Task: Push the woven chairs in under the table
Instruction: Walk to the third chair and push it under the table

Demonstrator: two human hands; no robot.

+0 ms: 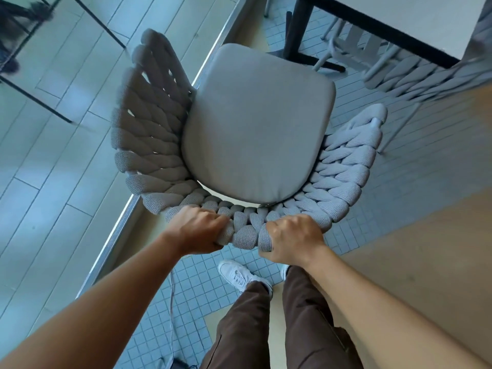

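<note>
A grey woven chair point(149, 134) with a smooth grey seat cushion point(258, 123) fills the middle of the view, seen from above. My left hand point(197, 230) grips the top of its braided backrest on the left, and my right hand point(292, 241) grips the same rim on the right. The pale table point(415, 17) with a dark edge and a black leg point(296, 30) stands at the upper right, beyond the chair's front. A second woven chair point(415, 75) sits at the right, partly under the table.
A glass wall with a metal floor track point(127, 217) runs diagonally along the chair's left side. Small grey floor tiles point(191, 296) lie underfoot, with my legs and a white shoe point(239, 275) below. A thin cable point(171, 310) trails on the tiles.
</note>
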